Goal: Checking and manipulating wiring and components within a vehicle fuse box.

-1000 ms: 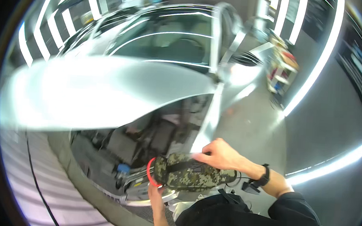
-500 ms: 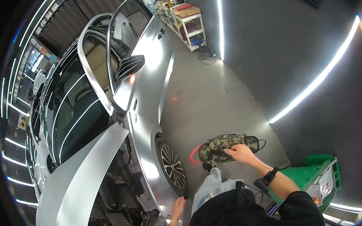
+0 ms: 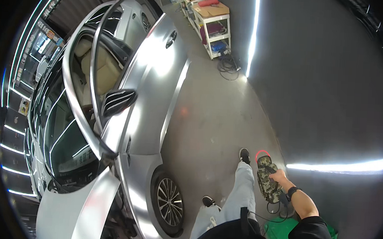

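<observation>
On my feed, the right hand (image 3: 279, 175) is curled around the strap of a camouflage bag (image 3: 264, 185). I can't see the left hand, so I cannot tell its state. The bag is beside the right leg (image 3: 243, 188), over the grey floor (image 3: 209, 116), a red ring (image 3: 263, 152) at its far end. Well apart to the left, I see a silver car (image 3: 151, 95), door open.

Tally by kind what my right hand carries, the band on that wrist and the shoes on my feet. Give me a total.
Camouflage bag, held by the right hand: 1
Dark wristband: 1
Dark shoes: 2
Total: 4
</observation>
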A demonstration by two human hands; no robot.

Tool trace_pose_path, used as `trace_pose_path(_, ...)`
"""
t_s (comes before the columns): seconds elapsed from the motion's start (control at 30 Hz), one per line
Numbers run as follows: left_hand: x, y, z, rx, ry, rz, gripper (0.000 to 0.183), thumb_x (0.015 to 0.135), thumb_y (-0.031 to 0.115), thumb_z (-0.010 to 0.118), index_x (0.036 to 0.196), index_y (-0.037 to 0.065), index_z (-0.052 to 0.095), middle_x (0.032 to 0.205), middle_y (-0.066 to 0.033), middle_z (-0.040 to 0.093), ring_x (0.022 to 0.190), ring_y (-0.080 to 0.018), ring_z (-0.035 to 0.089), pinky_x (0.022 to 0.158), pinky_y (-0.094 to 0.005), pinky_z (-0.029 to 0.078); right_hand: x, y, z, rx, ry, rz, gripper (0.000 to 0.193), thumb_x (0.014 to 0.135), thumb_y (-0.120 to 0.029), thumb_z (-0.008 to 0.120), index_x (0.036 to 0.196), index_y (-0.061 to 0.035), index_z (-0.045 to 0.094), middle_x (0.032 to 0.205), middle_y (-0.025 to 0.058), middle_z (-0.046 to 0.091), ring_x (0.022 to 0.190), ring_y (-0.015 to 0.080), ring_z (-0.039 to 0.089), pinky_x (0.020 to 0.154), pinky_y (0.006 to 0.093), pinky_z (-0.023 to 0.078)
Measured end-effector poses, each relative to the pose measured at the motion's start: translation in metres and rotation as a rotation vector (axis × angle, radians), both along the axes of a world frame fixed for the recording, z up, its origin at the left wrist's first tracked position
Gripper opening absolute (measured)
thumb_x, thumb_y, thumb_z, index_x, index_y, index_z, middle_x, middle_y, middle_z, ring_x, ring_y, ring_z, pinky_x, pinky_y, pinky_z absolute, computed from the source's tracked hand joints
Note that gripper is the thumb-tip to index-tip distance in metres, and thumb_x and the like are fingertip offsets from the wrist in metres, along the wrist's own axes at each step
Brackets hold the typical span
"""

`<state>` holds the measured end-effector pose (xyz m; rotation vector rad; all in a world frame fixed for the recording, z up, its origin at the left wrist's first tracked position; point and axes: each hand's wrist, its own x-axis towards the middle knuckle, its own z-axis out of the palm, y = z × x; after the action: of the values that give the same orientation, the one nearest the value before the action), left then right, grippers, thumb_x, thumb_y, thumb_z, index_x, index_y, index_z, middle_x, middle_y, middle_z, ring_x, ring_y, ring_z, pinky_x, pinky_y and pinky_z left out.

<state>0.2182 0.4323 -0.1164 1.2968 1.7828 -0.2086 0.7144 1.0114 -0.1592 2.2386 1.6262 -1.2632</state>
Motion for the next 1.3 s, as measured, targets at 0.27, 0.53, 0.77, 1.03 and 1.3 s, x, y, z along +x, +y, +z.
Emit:
trace_pose_path(0.27, 0.033, 0.226, 0.010, -0.319, -0.075, 0.058, 0.043, 0.102, 0.038, 0.056, 0.125, 0.005, 0.071, 0.121, -0.0183, 0.072, 0.114, -0.0405, 0.066, 0.100, -0.0484, 0.052, 0.029, 0.183, -0.209, -0.201, 0.024, -0.112, 0.064, 0.072, -0.023, 0.084, 0.126, 0.0049, 0.064, 0.109, 0.0218, 0.074, 0.102, 0.0326, 0.072, 0.091, 0.0427, 0.055)
trace_pose_path(0.53, 0.062, 0.318, -0.011, -0.619, -0.173, 0.138, 0.043, 0.103, 0.038, 0.057, 0.128, 0.005, 0.069, 0.125, -0.0170, 0.071, 0.116, -0.0379, 0.066, 0.100, -0.0469, 0.052, 0.043, 0.394, -0.327, -0.247, 0.104, -0.104, 0.066, 0.080, -0.022, 0.079, 0.138, -0.0004, 0.056, 0.115, 0.0226, 0.072, 0.101, 0.0332, 0.072, 0.084, 0.0446, 0.057)
trace_pose_path(0.77, 0.058, 0.298, 0.021, -0.754, -0.232, 0.226, 0.044, 0.103, 0.038, 0.058, 0.130, 0.005, 0.068, 0.128, -0.0159, 0.070, 0.118, -0.0355, 0.066, 0.100, -0.0456, 0.052, 0.031, 0.438, -0.312, 0.128, -0.185, 0.001, 0.035, 0.093, -0.021, 0.065, 0.122, -0.0014, 0.064, 0.129, 0.0236, 0.067, 0.121, 0.0432, 0.063, 0.101, 0.0510, 0.051)
trace_pose_path(1.03, 0.096, 0.271, 0.056, -0.528, -0.346, 0.528, 0.045, 0.104, 0.038, 0.059, 0.133, 0.006, 0.067, 0.132, -0.0146, 0.069, 0.120, -0.0329, 0.065, 0.100, -0.0441, 0.052, 0.112, 0.233, -0.291, 0.079, -0.067, 0.699, 0.020, 0.087, -0.024, 0.063, 0.083, -0.0087, 0.075, 0.091, 0.0161, 0.075, 0.086, 0.0342, 0.071, 0.073, 0.0486, 0.056)
trace_pose_path(1.3, 0.376, 0.034, 0.153, -0.191, -0.305, 1.596, 0.046, 0.104, 0.039, 0.060, 0.136, 0.006, 0.066, 0.136, -0.0134, 0.068, 0.122, -0.0302, 0.065, 0.100, -0.0426, 0.051, -0.116, 0.093, -0.162, -0.496, 0.169, 0.451, 0.018, 0.094, -0.016, 0.058, 0.091, -0.0047, 0.071, 0.077, 0.0146, 0.073, 0.063, 0.0267, 0.071, 0.049, 0.0444, 0.053)
